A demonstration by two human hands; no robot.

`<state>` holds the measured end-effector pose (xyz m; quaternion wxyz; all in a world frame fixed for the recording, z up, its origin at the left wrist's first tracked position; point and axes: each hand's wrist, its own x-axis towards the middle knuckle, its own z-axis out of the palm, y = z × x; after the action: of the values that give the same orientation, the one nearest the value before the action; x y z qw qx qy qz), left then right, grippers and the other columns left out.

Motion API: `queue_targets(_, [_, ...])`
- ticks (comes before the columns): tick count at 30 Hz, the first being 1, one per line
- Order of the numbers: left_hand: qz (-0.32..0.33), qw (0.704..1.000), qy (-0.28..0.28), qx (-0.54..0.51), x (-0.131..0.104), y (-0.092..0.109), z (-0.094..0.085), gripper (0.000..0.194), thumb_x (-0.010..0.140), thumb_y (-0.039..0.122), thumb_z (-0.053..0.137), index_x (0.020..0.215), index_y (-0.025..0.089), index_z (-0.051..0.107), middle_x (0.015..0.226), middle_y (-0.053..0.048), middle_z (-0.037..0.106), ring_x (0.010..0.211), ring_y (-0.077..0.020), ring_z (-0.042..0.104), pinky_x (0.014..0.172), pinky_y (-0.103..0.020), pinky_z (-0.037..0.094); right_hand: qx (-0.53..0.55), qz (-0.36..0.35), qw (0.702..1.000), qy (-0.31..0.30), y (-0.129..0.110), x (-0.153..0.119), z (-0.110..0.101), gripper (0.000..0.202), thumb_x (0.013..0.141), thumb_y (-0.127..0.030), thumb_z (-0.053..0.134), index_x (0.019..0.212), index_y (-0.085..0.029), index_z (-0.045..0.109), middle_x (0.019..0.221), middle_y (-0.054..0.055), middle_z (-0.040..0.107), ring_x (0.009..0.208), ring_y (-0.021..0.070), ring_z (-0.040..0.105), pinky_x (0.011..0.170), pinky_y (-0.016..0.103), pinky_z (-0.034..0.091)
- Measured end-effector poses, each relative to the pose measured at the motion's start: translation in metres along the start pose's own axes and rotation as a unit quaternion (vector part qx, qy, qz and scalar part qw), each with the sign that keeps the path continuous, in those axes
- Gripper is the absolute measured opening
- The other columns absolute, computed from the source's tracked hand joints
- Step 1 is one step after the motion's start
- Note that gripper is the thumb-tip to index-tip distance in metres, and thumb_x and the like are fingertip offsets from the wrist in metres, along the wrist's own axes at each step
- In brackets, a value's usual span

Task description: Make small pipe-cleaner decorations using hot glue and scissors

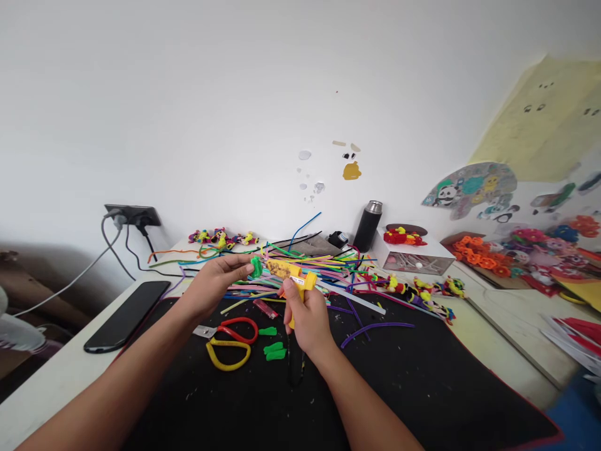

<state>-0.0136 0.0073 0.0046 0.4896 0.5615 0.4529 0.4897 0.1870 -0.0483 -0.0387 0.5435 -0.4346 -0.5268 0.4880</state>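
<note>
My left hand [213, 282] pinches a small green fuzzy piece [256, 267] between thumb and fingertips. Wrapped around the handle of a yellow glue gun [282, 270], my right hand [307, 316] holds it with the nozzle pointing left, close beside the green piece; whether they touch is too small to tell. A clear glue stick [352, 297] sticks out of the gun's back. Several more green pieces [275, 354] lie on the black mat [375, 401] below. Scissors [228, 355] with red and yellow handles rest to their left.
Colourful pipe cleaners [338, 266] lie piled behind the hands. A phone [126, 316] is at the left and a black bottle [368, 227] stands near the wall. Small figures [422, 293] and a clear-fronted box [413, 257] are at the right. The gun's dark cord hangs below it.
</note>
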Motion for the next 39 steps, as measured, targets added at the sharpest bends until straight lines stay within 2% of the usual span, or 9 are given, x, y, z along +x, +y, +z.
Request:
queue_targets(15, [0.013,1.000,0.015,-0.019,0.0018,-0.0027,-0.0057,0.037,0.059,0.044,0.098,0.089,0.025,0.086,0.087,-0.005,0.081,0.085,-0.0240,0.069,0.079,-0.032,0.054,-0.030,0.016,0.999,0.004,0.0022,0.0004,0.0002,0.063,0.092,-0.080,0.051,0.074,-0.019,0.059,0.041,-0.005,0.049,0.033,0.0104,0.047,0.037,0.020,0.035])
queue_targets(23, [0.022,1.000,0.020,0.003,0.0022,-0.0012,-0.0074,0.039,0.063,0.047,0.096,0.093,0.024,0.086,0.084,-0.006,0.081,0.081,-0.0245,0.069,0.076,-0.034,0.054,-0.040,0.018,0.999,0.002,0.0024,0.0000,-0.0006,0.064,0.093,-0.079,0.051,0.071,-0.020,0.059,0.040,-0.004,0.049,0.033,0.0108,0.047,0.037,0.021,0.035])
queue_targets(32, [0.026,0.999,0.039,0.015,0.0008,0.0069,-0.0058,0.043,0.058,0.053,0.095,0.089,0.024,0.086,0.080,-0.006,0.080,0.075,-0.0236,0.066,0.073,-0.034,0.053,-0.044,0.020,0.999,0.001,0.0045,0.0002,-0.0002,0.064,0.092,-0.080,0.051,0.070,-0.020,0.057,0.040,-0.004,0.050,0.033,0.0115,0.048,0.037,0.021,0.036])
queue_targets(39, [0.031,0.998,0.050,0.007,0.0001,0.0058,-0.0069,0.039,0.059,0.050,0.095,0.087,0.024,0.086,0.082,-0.005,0.079,0.073,-0.0212,0.063,0.073,-0.032,0.052,-0.057,0.015,0.998,-0.002,0.0028,-0.0019,0.0002,0.066,0.092,-0.081,0.050,0.067,-0.020,0.057,0.039,-0.003,0.049,0.033,0.0115,0.048,0.038,0.021,0.036])
